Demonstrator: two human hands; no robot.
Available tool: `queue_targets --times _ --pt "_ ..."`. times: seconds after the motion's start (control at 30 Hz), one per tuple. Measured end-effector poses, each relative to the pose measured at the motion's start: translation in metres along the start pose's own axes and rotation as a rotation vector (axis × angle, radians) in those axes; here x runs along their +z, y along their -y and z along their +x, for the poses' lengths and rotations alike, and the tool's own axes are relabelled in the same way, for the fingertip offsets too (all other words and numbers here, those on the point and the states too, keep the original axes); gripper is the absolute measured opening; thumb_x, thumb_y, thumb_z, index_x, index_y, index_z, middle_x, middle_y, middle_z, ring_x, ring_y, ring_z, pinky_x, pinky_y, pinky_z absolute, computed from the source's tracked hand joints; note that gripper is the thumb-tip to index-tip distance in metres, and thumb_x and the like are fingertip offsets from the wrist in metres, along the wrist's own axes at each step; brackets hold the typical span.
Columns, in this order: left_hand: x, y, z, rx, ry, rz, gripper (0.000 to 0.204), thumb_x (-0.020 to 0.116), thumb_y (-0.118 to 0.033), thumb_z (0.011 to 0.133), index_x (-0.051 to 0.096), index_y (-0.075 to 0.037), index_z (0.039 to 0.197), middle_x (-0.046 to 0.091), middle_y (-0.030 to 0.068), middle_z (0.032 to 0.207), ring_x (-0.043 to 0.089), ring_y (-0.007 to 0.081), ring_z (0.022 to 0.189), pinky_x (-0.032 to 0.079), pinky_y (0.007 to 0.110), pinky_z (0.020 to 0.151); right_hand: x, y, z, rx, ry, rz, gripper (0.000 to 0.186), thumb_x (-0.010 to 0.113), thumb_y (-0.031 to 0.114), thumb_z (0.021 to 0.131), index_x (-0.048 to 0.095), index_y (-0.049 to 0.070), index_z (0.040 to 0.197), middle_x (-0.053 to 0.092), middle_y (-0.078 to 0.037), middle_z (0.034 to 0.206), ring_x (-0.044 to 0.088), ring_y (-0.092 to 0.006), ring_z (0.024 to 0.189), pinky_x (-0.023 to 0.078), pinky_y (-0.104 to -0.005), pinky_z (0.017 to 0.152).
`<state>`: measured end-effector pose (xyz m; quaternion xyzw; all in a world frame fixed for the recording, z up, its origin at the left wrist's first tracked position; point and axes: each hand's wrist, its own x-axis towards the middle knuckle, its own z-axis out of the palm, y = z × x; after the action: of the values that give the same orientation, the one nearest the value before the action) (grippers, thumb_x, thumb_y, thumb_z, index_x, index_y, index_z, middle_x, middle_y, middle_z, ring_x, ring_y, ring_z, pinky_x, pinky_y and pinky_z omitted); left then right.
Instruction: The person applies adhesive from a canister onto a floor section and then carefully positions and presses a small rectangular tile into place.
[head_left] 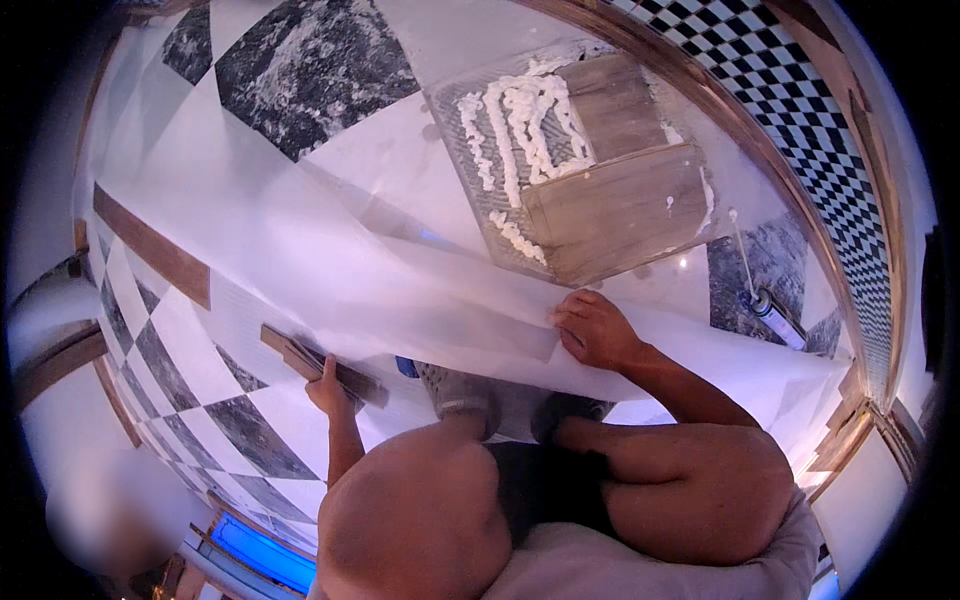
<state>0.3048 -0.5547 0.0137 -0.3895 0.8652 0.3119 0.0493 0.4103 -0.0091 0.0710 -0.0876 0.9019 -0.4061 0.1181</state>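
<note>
My left hand [328, 390], low on the left, is closed around a small stack of brown wood-look planks [290, 350]. With bent fingers, my right hand [598, 328] pinches the edge of a translucent white sheet [420, 300]. The sheet spreads across the floor in front of my feet and covers part of it. Beyond my right hand, two wood-look planks [620, 215] lie on a grey ridged backing. White adhesive beads [525, 125] run over the backing beside them, thick and uneven. My fingertips on the sheet are partly hidden by its fold.
A sealant tube [777, 318] with a long nozzle lies on the floor at the right. Another brown plank [150, 245] is at the left. Black-and-white checkered tile [840, 150] lines the right side, past a wooden trim strip. My shoes [460, 390] stand close to the sheet.
</note>
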Motion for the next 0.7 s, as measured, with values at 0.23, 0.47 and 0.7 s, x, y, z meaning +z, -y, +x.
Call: queue_targets --times 0.23,0.47,0.7 --pt "-0.004 -0.02 0.002 0.003 -0.021 0.153 0.053 0.081 -0.032 0.076 0.071 0.018 0.091 0.073 0.0206 0.082 0.067 0.0292 0.072 0.053 0.044 0.071 0.006 0.014 0.008 -0.053 0.062 0.096 0.027 0.072 0.006 0.085 0.068 0.007 0.111 0.067 -0.011 0.099 0.062 -0.0327 0.101 0.051 -0.0437 0.091" --pt "0.009 -0.034 -0.008 -0.016 -0.024 0.185 0.053 0.081 -0.035 0.076 0.072 0.016 0.089 0.074 0.0209 0.083 0.067 0.0289 0.073 0.053 0.043 0.072 0.008 0.013 0.014 -0.024 0.03 0.058 0.026 0.07 0.013 0.086 0.069 0.002 0.109 0.065 -0.014 0.098 0.06 -0.0335 0.099 0.05 -0.0439 0.092" --pt "-0.035 -0.018 -0.012 -0.201 0.244 -0.369 0.026 0.075 -0.029 0.086 0.065 -0.005 0.084 0.059 0.0034 0.072 0.058 0.0185 0.063 0.047 0.032 0.058 0.012 0.007 0.012 -0.017 0.023 0.031 0.025 0.069 0.014 0.086 0.069 0.001 0.108 0.064 -0.014 0.095 0.059 -0.0335 0.1 0.049 -0.0435 0.092"
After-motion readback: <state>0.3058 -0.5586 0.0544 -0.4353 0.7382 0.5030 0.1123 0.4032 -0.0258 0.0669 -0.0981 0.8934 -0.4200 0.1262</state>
